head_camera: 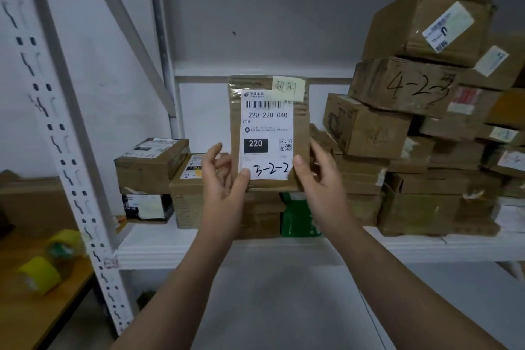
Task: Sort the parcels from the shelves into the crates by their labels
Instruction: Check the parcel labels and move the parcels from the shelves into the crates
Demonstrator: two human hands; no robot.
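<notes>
Cardboard parcel [270, 133] upright, pinched at lower corners: left hand [227, 179], right hand [315, 176].

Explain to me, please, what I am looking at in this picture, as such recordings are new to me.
There is no machine here: a person wears a camera on the head, so this single picture looks forward and down at their own bare arms. The left hand and right hand pinch the lower corners of a flat cardboard parcel, held upright. Its white label reads 220-220-C40, with 3-2-2 handwritten. Behind, a white shelf carries stacked cardboard boxes. At the left, yellow tape rolls lie on a wooden table.
</notes>
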